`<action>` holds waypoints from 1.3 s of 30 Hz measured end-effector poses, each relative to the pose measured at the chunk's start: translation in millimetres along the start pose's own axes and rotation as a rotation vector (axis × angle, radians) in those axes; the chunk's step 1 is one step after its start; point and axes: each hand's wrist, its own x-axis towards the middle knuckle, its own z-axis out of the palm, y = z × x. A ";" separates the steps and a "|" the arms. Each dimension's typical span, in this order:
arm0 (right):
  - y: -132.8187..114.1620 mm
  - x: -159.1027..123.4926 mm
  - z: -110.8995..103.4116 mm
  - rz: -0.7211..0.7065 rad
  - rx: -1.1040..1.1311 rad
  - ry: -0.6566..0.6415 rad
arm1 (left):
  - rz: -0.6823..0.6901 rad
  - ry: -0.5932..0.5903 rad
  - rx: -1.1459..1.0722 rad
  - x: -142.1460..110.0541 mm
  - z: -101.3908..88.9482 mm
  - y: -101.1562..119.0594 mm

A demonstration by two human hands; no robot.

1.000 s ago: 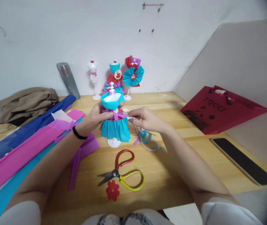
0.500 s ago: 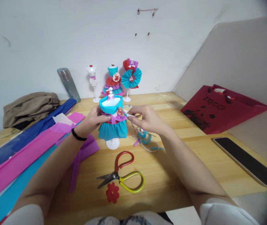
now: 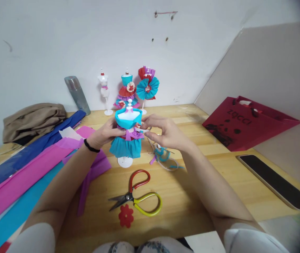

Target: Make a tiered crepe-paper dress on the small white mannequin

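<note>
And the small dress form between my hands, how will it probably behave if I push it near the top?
The dress form would likely tip rather than slide, being tall over a small round base. Its turquoise skirt looks thin and gathered, so it may crumple if squeezed.

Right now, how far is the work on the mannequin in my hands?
The turquoise paper skirt and top look fitted. Your left hand steadies the small white mannequin; your right hand holds a white strip near the purple paper bow. Perhaps remaining: the flat red flower, loose beside the open metal scissors.
</note>
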 end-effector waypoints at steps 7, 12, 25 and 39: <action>-17.9 0.7 6.8 -0.142 -0.079 0.077 | 0.059 0.008 0.023 -0.8 -5.5 -3.5; -11.3 6.1 14.2 -0.181 -0.016 0.115 | 0.063 -0.068 0.049 -0.5 -8.6 -6.3; -50.7 -2.9 47.7 -0.107 -0.570 0.397 | 0.077 0.007 0.170 -2.3 8.9 -0.9; -41.4 -3.1 37.3 0.072 -0.480 0.301 | 0.128 -0.014 0.197 0.4 12.8 -2.3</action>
